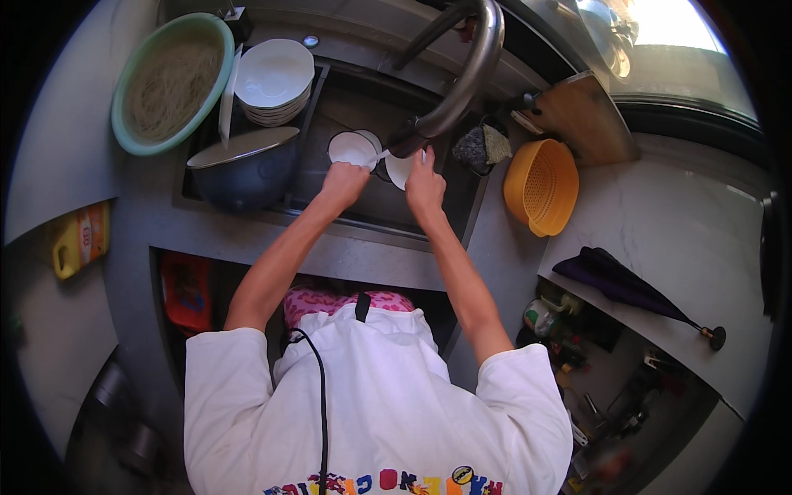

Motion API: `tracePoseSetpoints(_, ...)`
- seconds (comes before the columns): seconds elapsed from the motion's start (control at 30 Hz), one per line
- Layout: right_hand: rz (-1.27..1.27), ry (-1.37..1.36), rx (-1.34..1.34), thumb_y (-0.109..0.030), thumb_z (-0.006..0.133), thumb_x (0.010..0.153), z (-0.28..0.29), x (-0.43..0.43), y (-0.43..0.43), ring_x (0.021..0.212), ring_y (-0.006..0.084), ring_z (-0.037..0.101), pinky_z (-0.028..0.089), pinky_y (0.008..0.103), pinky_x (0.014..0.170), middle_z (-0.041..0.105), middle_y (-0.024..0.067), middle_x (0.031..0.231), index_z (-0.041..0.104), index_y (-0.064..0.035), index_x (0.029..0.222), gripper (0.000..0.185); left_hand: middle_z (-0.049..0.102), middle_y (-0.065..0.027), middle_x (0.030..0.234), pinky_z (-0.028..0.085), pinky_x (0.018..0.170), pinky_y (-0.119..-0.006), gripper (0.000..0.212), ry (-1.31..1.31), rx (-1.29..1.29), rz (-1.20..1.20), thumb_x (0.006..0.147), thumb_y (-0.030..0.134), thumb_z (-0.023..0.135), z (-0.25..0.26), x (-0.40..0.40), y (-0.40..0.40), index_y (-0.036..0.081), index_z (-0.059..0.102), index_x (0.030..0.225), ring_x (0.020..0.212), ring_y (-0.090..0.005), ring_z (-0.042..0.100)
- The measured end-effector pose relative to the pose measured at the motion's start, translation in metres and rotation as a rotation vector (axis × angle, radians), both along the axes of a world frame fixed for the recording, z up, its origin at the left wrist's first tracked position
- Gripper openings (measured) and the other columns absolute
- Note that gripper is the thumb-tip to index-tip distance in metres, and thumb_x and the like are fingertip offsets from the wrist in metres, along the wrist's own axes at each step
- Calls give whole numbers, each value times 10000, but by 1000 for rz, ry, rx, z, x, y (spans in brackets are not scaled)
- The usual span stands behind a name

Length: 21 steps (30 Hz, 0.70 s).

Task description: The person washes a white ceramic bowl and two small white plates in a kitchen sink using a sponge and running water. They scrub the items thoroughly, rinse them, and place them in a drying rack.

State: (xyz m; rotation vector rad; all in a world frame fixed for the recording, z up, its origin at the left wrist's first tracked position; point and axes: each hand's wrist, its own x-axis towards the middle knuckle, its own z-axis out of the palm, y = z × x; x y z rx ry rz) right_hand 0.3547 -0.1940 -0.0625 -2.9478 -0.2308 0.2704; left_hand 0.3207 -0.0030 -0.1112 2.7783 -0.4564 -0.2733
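Over the sink basin (pixel 383 204), my left hand (pixel 348 184) is closed on a white handle or utensil whose end points toward the faucet (pixel 458 99). Just beyond that hand are white bowls (pixel 351 148) with dark rims, one overlapping another. My right hand (pixel 424 185) grips the edge of another white bowl (pixel 398 170) below the faucet head, its fingers pointing away from me. Whether water is running cannot be told. Right of the faucet head, a grey scrubber and a beige sponge (pixel 497 145) sit in a dark holder.
At left stand a stack of white plates (pixel 275 74), a dark pot (pixel 247 173) and a green basin (pixel 124 117) holding noodle-like strands. To the right are a yellow colander (pixel 541 185), a wooden cutting board (pixel 585 120) and a folded dark umbrella (pixel 619 281) on the counter.
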Motion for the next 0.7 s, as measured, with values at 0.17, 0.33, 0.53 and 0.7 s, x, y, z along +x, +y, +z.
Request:
tracePoseSetpoints(0.17,-326,447,506,30,458,799,3,22,6,747,318,696,574,412,584,594,236,1167,388,-70,1381,594,716,-124,814,562,687,-390,69,-8,79,82,765,72,653,9,-10,12,85,717,788,798,-277,707)
tracePoseSetpoints(0.33,-578,601,1093,55,458,781,-41,16,11,707,271,675,570,331,539,619,160,1083,395,-85,1368,607,707,-117,835,559,691,-378,58,16,156,-32,730,58,693,37,-20,13,93,723,765,819,-266,703)
tracePoseSetpoints(0.53,-670,926,1272,26,527,806,-56,17,18,699,234,662,546,286,543,630,131,1011,450,-88,1289,502,698,-142,879,540,747,-406,99,145,16,13,742,131,716,44,-30,14,53,711,802,895,-297,688)
tracePoseSetpoints(0.7,-850,1025,1371,7,536,823,-78,36,1,678,200,643,533,277,529,630,110,876,513,-79,1145,334,707,-155,969,515,789,-389,276,541,-581,598,873,246,657,36,-17,21,-6,678,981,892,-277,678)
